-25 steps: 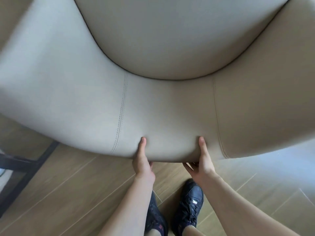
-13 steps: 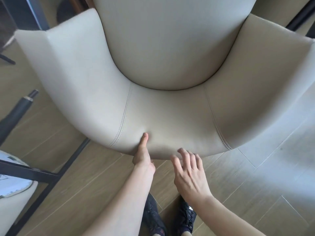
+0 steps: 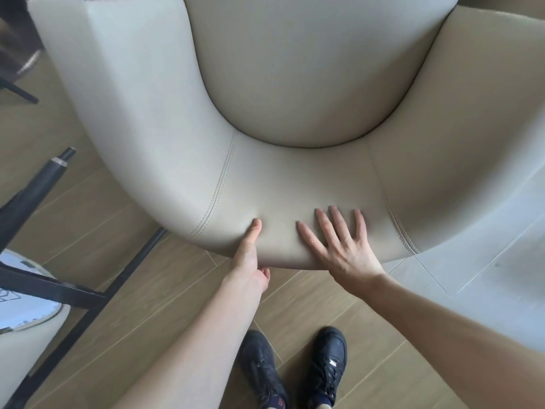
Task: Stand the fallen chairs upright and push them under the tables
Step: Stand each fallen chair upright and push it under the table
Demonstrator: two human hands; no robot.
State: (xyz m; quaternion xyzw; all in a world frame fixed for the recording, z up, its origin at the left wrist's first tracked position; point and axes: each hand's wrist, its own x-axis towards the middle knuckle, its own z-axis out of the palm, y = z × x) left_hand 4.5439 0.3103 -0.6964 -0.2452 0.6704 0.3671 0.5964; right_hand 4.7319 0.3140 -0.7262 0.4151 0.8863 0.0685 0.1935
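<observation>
Cream-beige leather tub chair, with a curved wraparound backrest and a rounded seat cushion, is filling most of the view from above and appears to be standing upright on the wood-plank floor, directly in front of the person. The person's left hand is gripping the top edge of the backrest at its middle, the thumb pressing into the inner leather face and the fingers curling underneath, behind the rim. The right hand is lying flat with its fingers spread across the top of the backrest, just beside the left; it is pressing, not gripping. Two dark sneakers are planted close behind the chair.

To the left, black metal legs of other furniture are crossing the floor, beside a pale rounded surface that cannot be identified. No tabletop is clearly showing.

Judging by the task, the step in hand is likely pushing the chair forward under a table. Doing it well would probably mean keeping both hands centred on the backrest so that the chair is travelling straight, pushing low and evenly so it is sliding rather than tipping, and steering clear of the black legs on the left.
</observation>
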